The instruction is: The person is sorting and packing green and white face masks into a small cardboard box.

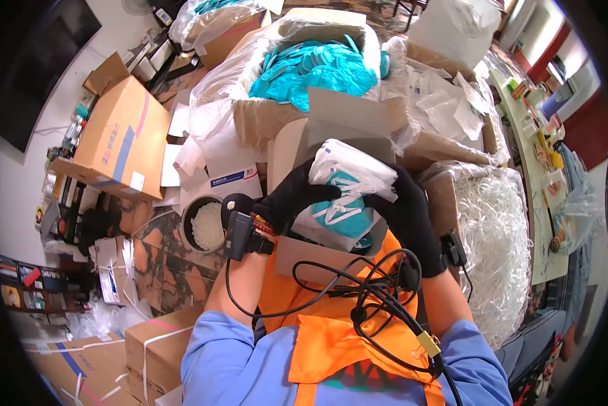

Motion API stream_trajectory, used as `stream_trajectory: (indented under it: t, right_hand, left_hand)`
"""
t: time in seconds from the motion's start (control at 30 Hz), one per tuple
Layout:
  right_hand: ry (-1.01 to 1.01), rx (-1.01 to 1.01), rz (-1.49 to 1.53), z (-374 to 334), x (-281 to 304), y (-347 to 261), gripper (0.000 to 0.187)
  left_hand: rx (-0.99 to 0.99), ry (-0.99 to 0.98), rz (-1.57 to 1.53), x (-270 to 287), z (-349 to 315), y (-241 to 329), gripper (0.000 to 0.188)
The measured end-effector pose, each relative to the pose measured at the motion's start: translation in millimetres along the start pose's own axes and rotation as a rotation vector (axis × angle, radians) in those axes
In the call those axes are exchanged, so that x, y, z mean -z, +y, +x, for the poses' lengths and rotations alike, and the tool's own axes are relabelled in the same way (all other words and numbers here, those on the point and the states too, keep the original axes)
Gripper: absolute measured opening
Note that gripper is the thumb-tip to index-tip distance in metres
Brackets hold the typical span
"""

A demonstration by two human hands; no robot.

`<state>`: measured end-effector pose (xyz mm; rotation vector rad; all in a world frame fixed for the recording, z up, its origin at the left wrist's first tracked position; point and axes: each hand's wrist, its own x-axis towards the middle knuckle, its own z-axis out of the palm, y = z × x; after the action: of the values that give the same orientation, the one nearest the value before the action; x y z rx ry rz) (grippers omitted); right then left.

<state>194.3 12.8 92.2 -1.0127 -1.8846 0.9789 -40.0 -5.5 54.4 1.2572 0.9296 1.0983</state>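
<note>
Both my hands wear black gloves and grip a clear plastic packet (350,181), with a flat teal piece and white straps showing through. Its upper part looks white and bunched. My left hand (296,197) closes on the packet's left side, thumb across its front. On the other side my right hand (407,211) holds it with thumb and fingers. Right below the packet is an open white cardboard box (315,260) close to my body, its far flap (348,116) standing up. The packet and my hands hide most of the box's inside.
Teal pads (311,68) fill a plastic-lined carton ahead. At right are a carton of clear bags (446,101) and one of white straps (493,237). A round tub of white material (208,223) stands left. Black cables (371,284) loop across my orange apron.
</note>
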Motion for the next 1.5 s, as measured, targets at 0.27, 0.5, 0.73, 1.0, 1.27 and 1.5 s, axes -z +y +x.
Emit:
stream_trajectory:
  t: [0.27, 0.5, 0.73, 1.0, 1.27, 1.5]
  right_hand:
    - [-0.136, 0.260, -0.672, 8, -6, -2, 0.018]
    - [-0.119, 0.216, -0.546, 11, 5, -9, 0.007]
    - [-0.138, 0.438, -0.883, 10, 13, 34, 0.009]
    - [0.028, 0.460, -0.841, 22, 25, -10, 0.016]
    - [-0.065, 0.454, -1.003, 8, 29, -1, 0.017]
    - [-0.242, 0.411, -0.910, 3, 38, -5, 0.008]
  left_hand:
    - [-0.191, 0.135, -0.026, -3, 12, -23, 0.050]
    - [-0.427, 0.395, -0.067, 7, 6, -27, 0.042]
    - [-0.158, 0.924, 0.743, 20, 0, -42, 0.038]
    - [-0.087, 0.835, 0.750, 27, -6, -71, 0.044]
    - [-0.028, 0.875, 0.570, 22, -13, -77, 0.045]
    - [-0.091, 0.832, 0.685, 20, -10, -72, 0.042]
